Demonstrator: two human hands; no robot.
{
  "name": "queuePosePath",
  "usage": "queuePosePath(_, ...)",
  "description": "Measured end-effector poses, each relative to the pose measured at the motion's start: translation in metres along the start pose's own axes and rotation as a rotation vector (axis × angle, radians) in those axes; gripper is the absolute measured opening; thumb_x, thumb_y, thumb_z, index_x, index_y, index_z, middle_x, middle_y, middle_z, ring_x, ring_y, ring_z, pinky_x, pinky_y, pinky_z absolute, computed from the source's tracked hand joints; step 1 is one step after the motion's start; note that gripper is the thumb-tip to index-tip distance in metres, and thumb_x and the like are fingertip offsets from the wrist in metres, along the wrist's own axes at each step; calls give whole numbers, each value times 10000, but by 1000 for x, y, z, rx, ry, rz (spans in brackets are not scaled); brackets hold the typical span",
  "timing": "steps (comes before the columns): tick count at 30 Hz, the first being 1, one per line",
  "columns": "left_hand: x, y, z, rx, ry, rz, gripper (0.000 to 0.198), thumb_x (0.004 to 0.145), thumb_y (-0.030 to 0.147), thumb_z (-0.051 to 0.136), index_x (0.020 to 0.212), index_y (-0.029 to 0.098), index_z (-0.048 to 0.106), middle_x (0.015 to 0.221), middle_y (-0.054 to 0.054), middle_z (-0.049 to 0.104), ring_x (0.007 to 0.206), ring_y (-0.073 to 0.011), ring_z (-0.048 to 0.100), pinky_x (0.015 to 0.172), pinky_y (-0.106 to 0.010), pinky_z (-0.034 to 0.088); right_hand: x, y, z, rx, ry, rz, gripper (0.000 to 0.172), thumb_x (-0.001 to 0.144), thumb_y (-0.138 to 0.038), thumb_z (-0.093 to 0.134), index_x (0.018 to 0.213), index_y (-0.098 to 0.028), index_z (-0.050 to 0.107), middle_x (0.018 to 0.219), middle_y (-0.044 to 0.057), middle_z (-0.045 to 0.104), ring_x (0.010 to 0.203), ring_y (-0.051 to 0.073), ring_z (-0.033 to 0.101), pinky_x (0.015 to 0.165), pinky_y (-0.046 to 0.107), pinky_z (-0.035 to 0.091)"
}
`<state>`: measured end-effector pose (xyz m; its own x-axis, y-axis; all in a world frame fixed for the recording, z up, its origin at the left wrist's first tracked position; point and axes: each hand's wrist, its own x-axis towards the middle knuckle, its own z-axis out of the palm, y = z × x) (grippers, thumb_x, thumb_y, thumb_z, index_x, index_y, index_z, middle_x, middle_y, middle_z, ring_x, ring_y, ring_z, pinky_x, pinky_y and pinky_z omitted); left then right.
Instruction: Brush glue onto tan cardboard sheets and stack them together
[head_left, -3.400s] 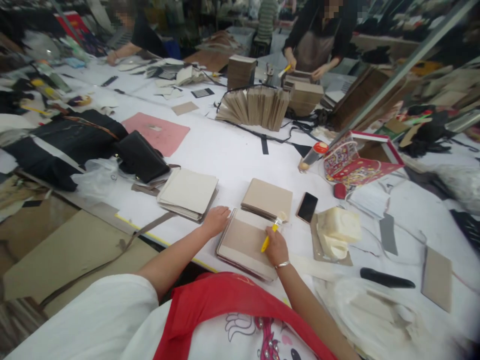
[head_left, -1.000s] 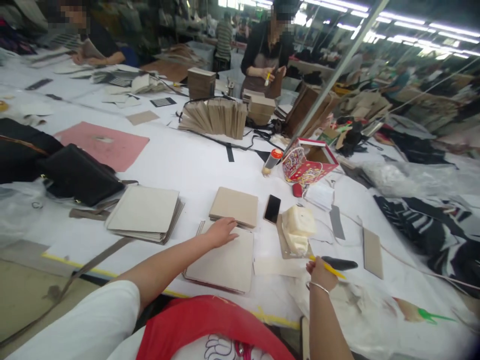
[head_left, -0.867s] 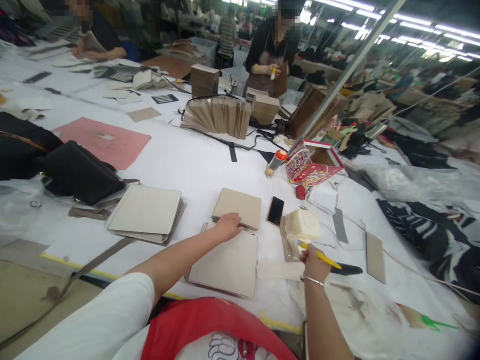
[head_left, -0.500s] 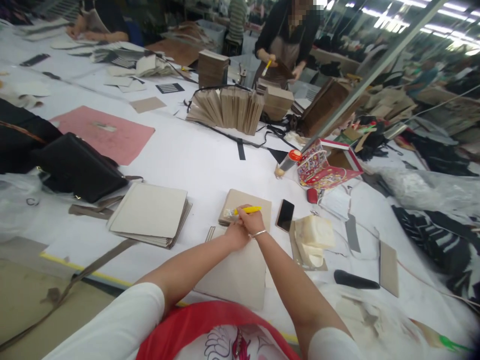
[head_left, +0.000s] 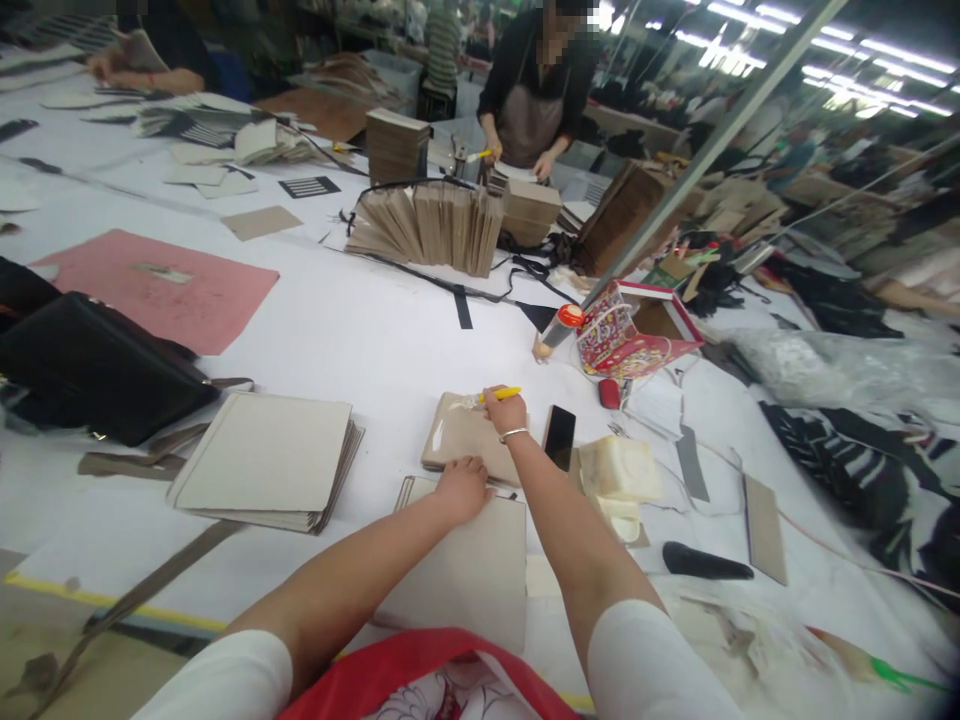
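Observation:
My right hand is closed round a yellow-handled brush, its bristles on the far edge of a small stack of tan boards whose top looks wet and shiny. My left hand lies flat, fingers together, on the near edge of that stack and the top of a larger tan board in front of me. A black phone lies just right of my right wrist. A pale block of glue on a board sits further right.
A stack of grey-tan boards lies to the left, beside a black bag and pink sheet. A red patterned box and a red-capped bottle stand behind. Other people work at the table's far side near fanned boards.
My right hand went from the glue block at the right over to the small stack, and the brush now spreads glue on its top. My left hand slid slightly nearer.

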<state>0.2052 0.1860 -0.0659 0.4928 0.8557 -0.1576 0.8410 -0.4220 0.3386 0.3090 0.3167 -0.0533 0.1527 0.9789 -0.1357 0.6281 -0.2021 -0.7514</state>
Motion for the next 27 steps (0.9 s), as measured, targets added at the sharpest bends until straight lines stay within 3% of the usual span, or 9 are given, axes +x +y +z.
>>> queuePosePath(6, 9, 4, -3, 55, -34, -40, 369, 862, 402, 395, 1065, 133, 545, 1110, -143, 530, 1021, -251, 471, 820, -400, 402, -12, 42, -69, -82, 101, 99, 262, 792, -341, 465, 833, -134, 621, 593, -3, 610, 446, 54, 525, 500, 149, 395)
queuePosePath(10, 16, 6, -8, 108, -46, -54, 350, 846, 387, 433, 1065, 133, 535, 1096, -151, 521, 1015, -263, 455, 790, -396, 415, -35, 58, -92, -93, 126, 122, 287, 808, -345, 441, 842, -120, 616, 589, -6, 608, 457, 55, 531, 517, 157, 391)
queuePosePath(14, 21, 2, -11, 145, -51, -34, 315, 820, 288, 491, 1085, 119, 516, 1101, -164, 498, 1023, -278, 442, 775, -391, 425, -81, 70, -93, -85, 107, 104, 275, 784, -365, 475, 807, -133, 620, 543, -18, 598, 456, 71, 542, 510, 166, 396)
queuePosePath(18, 24, -3, -14, 166, -48, -2, 274, 817, 105, 409, 1068, 98, 518, 1070, -168, 495, 1016, -268, 454, 767, -373, 429, -135, 80, -94, -70, 90, 107, 251, 754, -399, 498, 744, -180, 620, 493, -34, 585, 438, 96, 551, 470, 180, 411)
queuePosePath(20, 25, -2, -15, 173, -46, 24, 287, 805, 58, 372, 1035, 85, 541, 1043, -168, 509, 1005, -263, 464, 779, -374, 428, -148, 81, -96, -41, 124, 142, 254, 741, -421, 507, 743, -193, 620, 469, -42, 573, 424, 106, 552, 452, 188, 416)
queuePosePath(24, 24, 2, -16, 119, -53, 20, 301, 804, 55, 344, 982, 63, 586, 1005, -181, 537, 993, -279, 479, 801, -409, 432, -128, 57, -83, 106, 198, 79, 307, 759, -454, 495, 827, -181, 619, 539, -24, 604, 457, 111, 573, 480, 203, 450)
queuePosePath(27, 25, 5, -13, 84, -55, -8, 315, 803, 57, 338, 976, 48, 601, 996, -203, 554, 981, -293, 499, 769, -416, 456, -94, 19, -49, 158, 104, 17, 338, 827, -446, 435, 902, -167, 612, 658, -3, 627, 543, 103, 592, 534, 212, 479)
